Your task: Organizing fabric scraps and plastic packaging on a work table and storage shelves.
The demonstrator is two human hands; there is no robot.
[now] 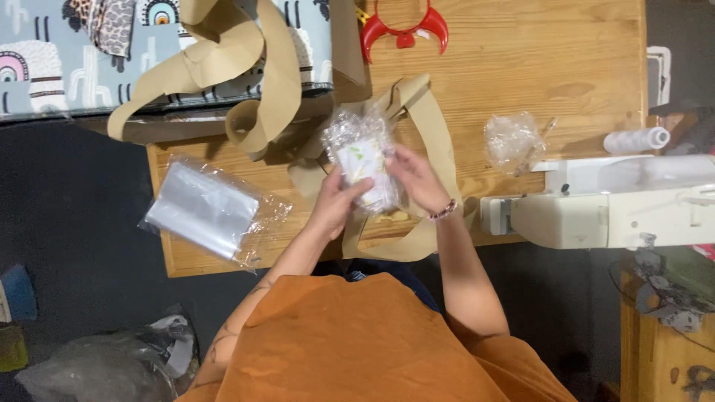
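Note:
Both hands hold a small clear plastic packet [363, 158] with a white card showing green marks inside it, above the wooden table [521, 67]. My left hand [335, 199] grips the packet's lower left side, thumb across its front. My right hand [415, 179], with a beaded bracelet at the wrist, grips its right edge. Tan fabric straps [432, 126] lie under and around the packet.
A stack of clear plastic bags [205, 210] lies at the table's left edge. A crumpled plastic wrapper [512, 140] sits to the right, next to a white sewing machine [618, 208]. A red plastic frame [404, 31] lies at the far edge. Patterned cloth [67, 59] covers the upper left.

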